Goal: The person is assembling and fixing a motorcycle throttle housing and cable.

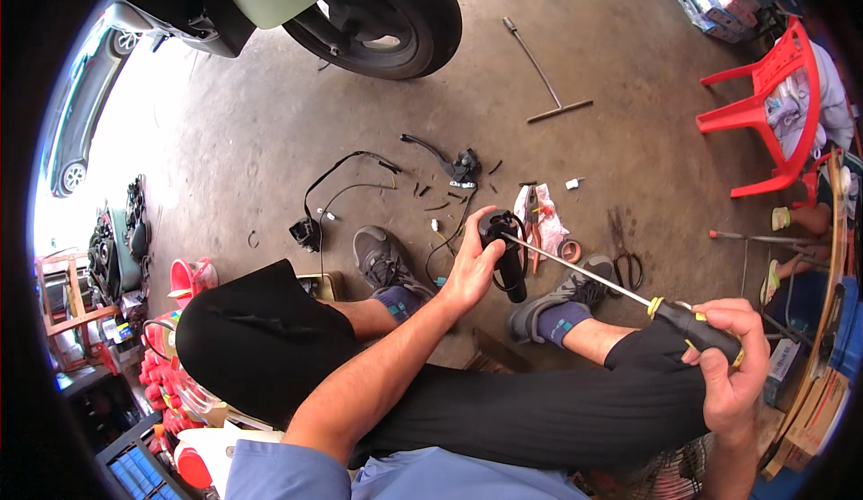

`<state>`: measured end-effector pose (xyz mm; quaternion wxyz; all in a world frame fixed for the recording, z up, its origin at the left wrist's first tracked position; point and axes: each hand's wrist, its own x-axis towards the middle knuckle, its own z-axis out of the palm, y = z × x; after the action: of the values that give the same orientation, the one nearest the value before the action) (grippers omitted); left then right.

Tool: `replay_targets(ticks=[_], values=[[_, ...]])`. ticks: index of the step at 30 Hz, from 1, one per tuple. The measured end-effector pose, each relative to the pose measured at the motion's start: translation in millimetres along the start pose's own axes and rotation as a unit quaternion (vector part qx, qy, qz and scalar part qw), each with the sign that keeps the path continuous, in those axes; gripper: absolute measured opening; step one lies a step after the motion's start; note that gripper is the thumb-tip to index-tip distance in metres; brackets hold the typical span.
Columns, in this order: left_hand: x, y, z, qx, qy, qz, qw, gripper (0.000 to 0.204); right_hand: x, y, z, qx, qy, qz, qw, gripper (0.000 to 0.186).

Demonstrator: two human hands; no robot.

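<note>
Wrapped around a black cylindrical part (pixel 512 275) with a housing at its top, my left hand (pixel 467 271) holds it above the floor between my feet. My right hand (pixel 733 356) grips the black-and-yellow handle of a long screwdriver (pixel 690 327). Its shaft slants up and left, and the tip meets the upper end of the black part; whether it sits in a screw is too small to tell. Below lie orange-handled pliers (pixel 534 223) on a pale cloth (pixel 553 217), a tape roll (pixel 569 250) and dark scissors (pixel 627 262).
Ahead stand a scooter's front wheel (pixel 395 28) and a T-handle wrench lying on the floor (pixel 544 77). A cabled switch unit (pixel 463 167), a black connector (pixel 306 232) and tubing scraps are scattered before my shoes. A red plastic chair (pixel 764 118) is at right; another person's feet show nearby.
</note>
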<state>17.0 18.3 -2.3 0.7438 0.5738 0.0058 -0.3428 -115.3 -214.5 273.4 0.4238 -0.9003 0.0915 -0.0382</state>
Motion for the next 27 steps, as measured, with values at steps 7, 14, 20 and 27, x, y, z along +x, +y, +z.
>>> replay_targets(ticks=[7, 14, 20, 27], values=[[-0.9, 0.7, -0.2, 0.043, -0.006, 0.031, 0.999, 0.057, -13.6, -5.7, 5.6, 0.055, 0.013, 0.057, 0.997, 0.041], [1.9, 1.1, -1.6, 0.002, 0.008, 0.051, 0.999, 0.056, -12.1, -9.4, 9.4, 0.119, 0.031, 0.114, 0.986, 0.037], [0.1, 7.0, 0.2, 0.040, 0.012, 0.055, 0.998, 0.056, -15.4, 0.0, 3.9, 0.028, 0.016, 0.062, 0.998, 0.041], [-1.6, 14.4, -0.5, 0.106, 0.021, 0.066, 0.992, 0.057, -17.4, 6.2, -2.0, 0.166, 0.034, 0.195, 0.966, 0.044]])
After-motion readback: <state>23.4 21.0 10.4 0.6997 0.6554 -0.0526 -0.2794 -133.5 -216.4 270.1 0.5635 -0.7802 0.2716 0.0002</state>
